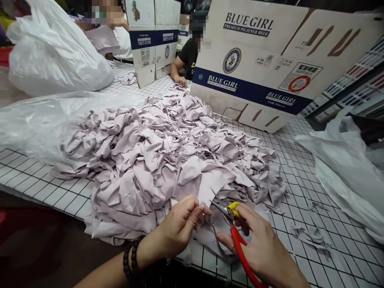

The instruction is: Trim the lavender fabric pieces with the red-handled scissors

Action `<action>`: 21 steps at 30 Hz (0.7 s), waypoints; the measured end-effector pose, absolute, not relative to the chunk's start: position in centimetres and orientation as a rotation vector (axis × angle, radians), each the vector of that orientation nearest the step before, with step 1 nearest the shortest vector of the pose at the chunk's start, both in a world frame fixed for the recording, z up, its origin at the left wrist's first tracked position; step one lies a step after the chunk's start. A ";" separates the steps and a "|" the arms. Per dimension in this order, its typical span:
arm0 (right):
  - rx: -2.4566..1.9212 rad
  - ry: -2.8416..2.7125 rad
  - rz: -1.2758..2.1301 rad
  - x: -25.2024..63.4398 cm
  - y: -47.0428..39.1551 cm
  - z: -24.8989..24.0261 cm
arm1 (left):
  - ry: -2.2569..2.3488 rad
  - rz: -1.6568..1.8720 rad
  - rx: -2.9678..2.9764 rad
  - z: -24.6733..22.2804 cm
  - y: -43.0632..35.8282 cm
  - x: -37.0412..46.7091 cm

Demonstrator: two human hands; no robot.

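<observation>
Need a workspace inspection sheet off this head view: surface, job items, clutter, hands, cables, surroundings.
Surface: white table with black grid lines.
Job items: large heap of pale lilac cloth; red-and-yellow-handled scissors.
Clutter: offcuts at right; clear plastic bag left of the heap; full white bag behind it; nearer Blue Girl carton and farther carton.
Left hand: pinches cloth; dark beads at wrist.
Right hand: holds the scissors, blade tips close to the left fingers.
Cables: nothing seen.
Surroundings: co-worker in dark shirt across the table.
</observation>
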State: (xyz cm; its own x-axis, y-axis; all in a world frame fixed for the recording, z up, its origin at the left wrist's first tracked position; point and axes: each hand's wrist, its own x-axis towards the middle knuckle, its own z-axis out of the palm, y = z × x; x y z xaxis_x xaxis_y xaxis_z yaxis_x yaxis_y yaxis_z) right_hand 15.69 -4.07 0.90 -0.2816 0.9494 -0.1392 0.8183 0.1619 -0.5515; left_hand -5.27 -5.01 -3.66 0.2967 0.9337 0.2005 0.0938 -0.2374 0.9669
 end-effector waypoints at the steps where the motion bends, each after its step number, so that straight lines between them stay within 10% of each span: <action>1: -1.714 -2.258 0.791 15.7 -4.2 1.3 | 0.954 1.057 1.616 -3.6 -5.0 -5.3; 21: -1.673 -2.292 0.762 15.2 -4.6 2.2 | 0.820 0.918 1.690 -2.7 -4.5 -5.4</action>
State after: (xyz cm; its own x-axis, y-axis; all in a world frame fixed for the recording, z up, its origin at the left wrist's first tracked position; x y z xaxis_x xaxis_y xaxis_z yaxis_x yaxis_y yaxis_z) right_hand 15.19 -4.61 2.23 -0.3374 0.9317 -0.1344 0.8267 0.2250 -0.5157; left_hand -5.37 -4.46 -2.73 0.4810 0.8557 0.1908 0.0938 -0.2666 0.9592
